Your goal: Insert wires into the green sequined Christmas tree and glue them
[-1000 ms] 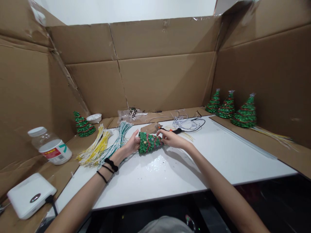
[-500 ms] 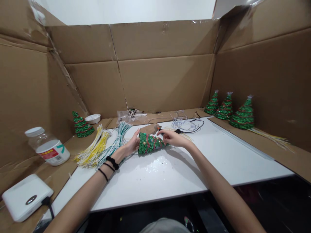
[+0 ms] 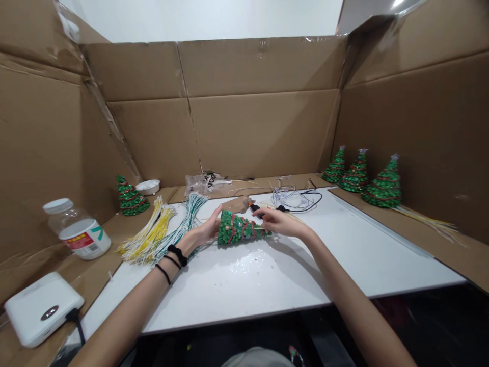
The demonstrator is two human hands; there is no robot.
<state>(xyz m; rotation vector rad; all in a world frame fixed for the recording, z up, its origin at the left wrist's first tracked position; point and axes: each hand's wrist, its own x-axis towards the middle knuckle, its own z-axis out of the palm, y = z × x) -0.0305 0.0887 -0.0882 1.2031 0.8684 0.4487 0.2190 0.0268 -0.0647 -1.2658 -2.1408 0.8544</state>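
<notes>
"Where is the green tree (image 3: 239, 229) held?"

"Above the white board (image 3: 267, 290), on its side, tip towards three o'clock. Its broad base is cupped by the left hand (image 3: 206, 230). Near the tip, the fingers of the right hand (image 3: 280, 223) are bent; whether anything is pinched there cannot be told."

"How might it handle?"

"Light and fairly stiff, it is judged, with a bristly surface that may be shed if rubbed. It is best gripped by the base; the thin tip is better pressed lightly."

"What is in the way?"

"From the tree, a black-and-orange tool (image 3: 255, 209) is seen close by at one o'clock, where the right fingers could be crowded. Tangled wires (image 3: 286, 193) are spread at two o'clock. Green-and-white wires (image 3: 191, 210) are bunched at ten, yellow-and-white wires (image 3: 147, 238) at nine. Three upright trees (image 3: 383, 186) are lined up well apart, between two and three."
</notes>
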